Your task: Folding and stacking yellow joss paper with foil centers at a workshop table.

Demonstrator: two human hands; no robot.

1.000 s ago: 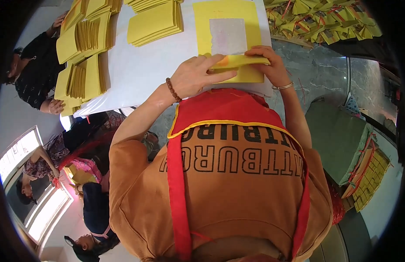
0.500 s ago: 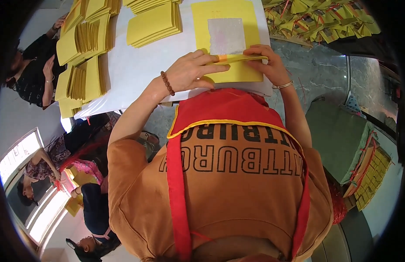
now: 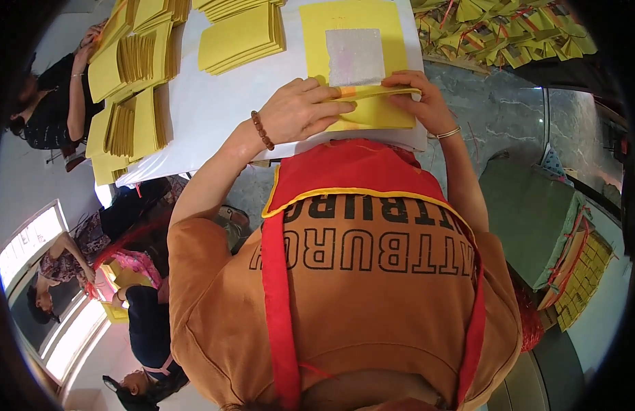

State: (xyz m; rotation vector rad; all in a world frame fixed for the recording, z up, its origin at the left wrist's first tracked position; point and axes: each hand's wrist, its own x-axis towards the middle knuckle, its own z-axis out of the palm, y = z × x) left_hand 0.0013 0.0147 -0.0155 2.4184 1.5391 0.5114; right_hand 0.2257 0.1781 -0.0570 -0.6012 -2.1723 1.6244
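A yellow paper sheet with a silvery-grey rectangle on it lies at the right part of the white table. Its near end is folded up into a narrow flap. My left hand grips the left end of this fold, fingers reaching over it, thumb on the near side. At the right end, my right hand pinches the fold between thumb and fingers. More yellow paper shows under the flap, toward me. The fingertips partly hide the fold's ends.
Stacks of folded yellow paper stand on the white table, left of the sheet. A heap of yellow folded pieces lies beyond the table at right. A green-grey covered box stands low right. Co-workers are at the left.
My left thumb has moved in closer to its fingers; the sheet and my right hand look nearly the same. At far left, a co-worker's hands have come together up by the stacks.
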